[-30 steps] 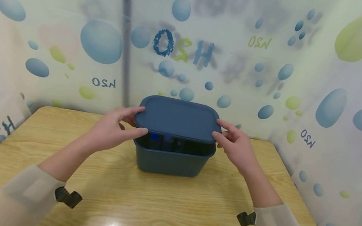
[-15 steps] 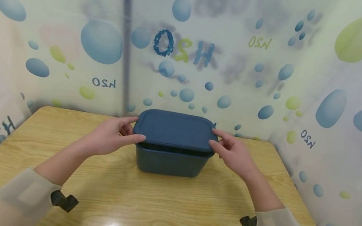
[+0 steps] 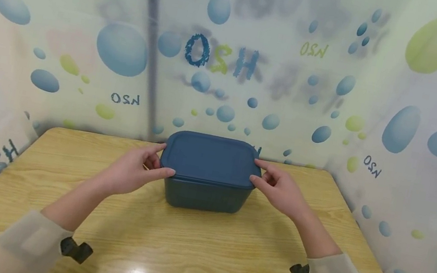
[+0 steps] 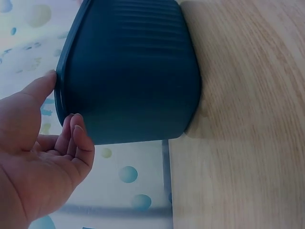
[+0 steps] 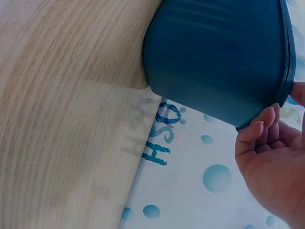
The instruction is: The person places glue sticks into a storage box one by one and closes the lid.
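A dark blue lid [image 3: 212, 159] sits flat on a matching storage box [image 3: 208, 197] in the middle of the head view. My left hand [image 3: 136, 168] holds the lid's left end, thumb at the front corner and index finger farther back. At the opposite end my right hand [image 3: 281, 189] grips the lid the same way. Both wrist views show the box's smooth side [image 4: 128, 67] and curled fingertips close under the lid's rim. The box's inside is hidden beneath the lid.
The box stands toward the back of a wooden table [image 3: 197, 259]. Behind and beside the table hang pale curtains [image 3: 264, 27] printed with blue and green drops and lettering. Each wrist carries a small black camera, such as the left one [image 3: 75, 250].
The lid has come down from a tilted position above the box, and both hands have lowered with it. The gap that showed dark and blue things inside is now covered.
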